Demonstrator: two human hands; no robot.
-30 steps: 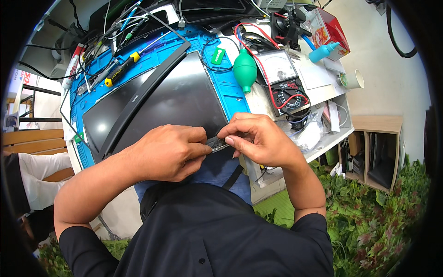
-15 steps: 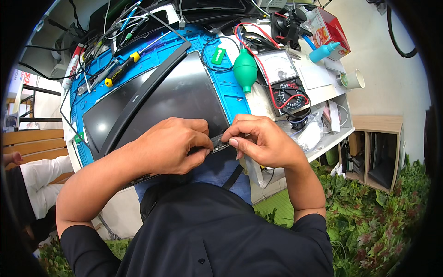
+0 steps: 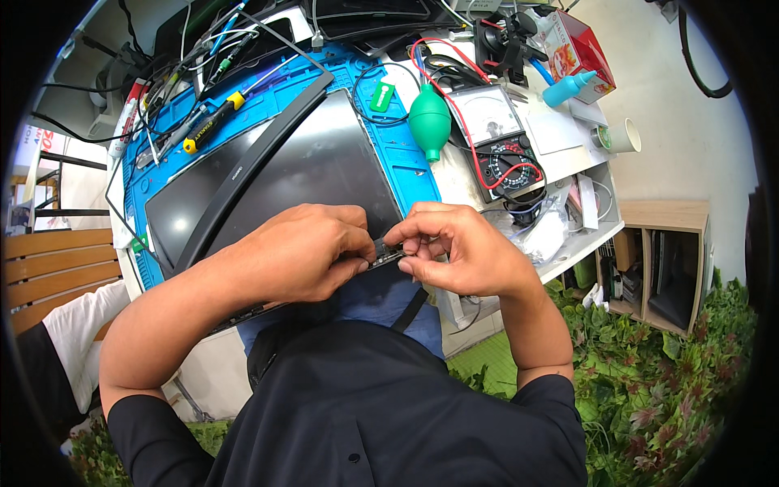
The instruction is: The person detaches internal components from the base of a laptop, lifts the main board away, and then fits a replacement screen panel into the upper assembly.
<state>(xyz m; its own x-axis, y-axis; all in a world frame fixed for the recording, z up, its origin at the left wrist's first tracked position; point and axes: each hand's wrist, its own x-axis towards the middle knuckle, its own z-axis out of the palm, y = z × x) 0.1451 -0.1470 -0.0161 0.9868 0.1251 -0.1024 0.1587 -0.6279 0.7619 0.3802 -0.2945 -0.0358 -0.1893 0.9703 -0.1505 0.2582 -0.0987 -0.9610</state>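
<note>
A dark screen panel (image 3: 308, 180) lies on a blue work mat (image 3: 410, 178), with a long black trim strip (image 3: 243, 165) diagonally across it. My left hand (image 3: 312, 256) is closed at the panel's bottom edge, thumb and fingertips on its thin metal strip (image 3: 381, 258). My right hand (image 3: 450, 252) is closed at the bottom right corner, index finger curled over a small dark piece on that edge, thumb just below it; exactly what is pinched is hidden by the fingers.
Screwdrivers (image 3: 203, 134), a green blower bulb (image 3: 430, 122), a multimeter (image 3: 503, 162), a red box (image 3: 576, 57) and a paper cup (image 3: 625, 135) surround the panel. A wooden cabinet (image 3: 661, 219) stands right; a person in white (image 3: 81, 325) is at the left beside a slatted bench (image 3: 57, 252).
My left hand has shifted slightly up and closed further along the edge. My right fingers have changed their grip slightly at the corner. The person at the left has moved lower.
</note>
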